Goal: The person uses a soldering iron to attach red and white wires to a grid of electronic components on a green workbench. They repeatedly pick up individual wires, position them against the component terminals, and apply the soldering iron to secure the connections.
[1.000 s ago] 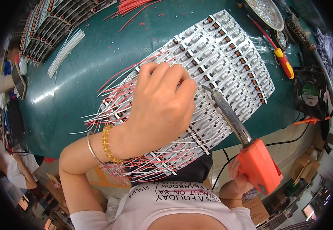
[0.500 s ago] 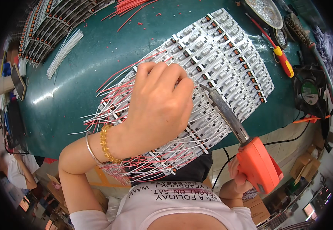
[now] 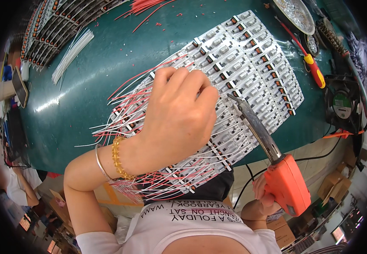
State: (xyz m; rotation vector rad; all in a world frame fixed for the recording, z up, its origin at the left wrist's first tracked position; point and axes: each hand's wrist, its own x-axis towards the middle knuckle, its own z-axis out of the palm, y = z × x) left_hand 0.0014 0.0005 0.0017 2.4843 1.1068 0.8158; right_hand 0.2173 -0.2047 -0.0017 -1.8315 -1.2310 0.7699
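My right hand (image 3: 263, 194) is wrapped round the red body of a soldering iron (image 3: 288, 184). The iron's dark tip points up and left, just above a silver panel of small circuit boards (image 3: 251, 63) and close beside my left hand (image 3: 181, 112). My left hand is over the panel with its fingers curled in a pinch. Its fingertips are turned down out of sight, so what they hold is hidden. Many red and white wires (image 3: 128, 97) stick out from the panel's left and lower edges, some passing under my left hand and wrist.
Loose white wires (image 3: 71, 55) and red wires (image 3: 143, 6) lie on the green table (image 3: 65, 122). Stacked board panels (image 3: 56, 25) stand at the far left. On the right are a screwdriver (image 3: 312, 67), a metal dish (image 3: 295, 15) and a small fan (image 3: 342, 103).
The soldering iron and my right hand have shifted slightly right, its tip moving a little away from my left fingers. My left hand has moved slightly right. The view has shifted a little.
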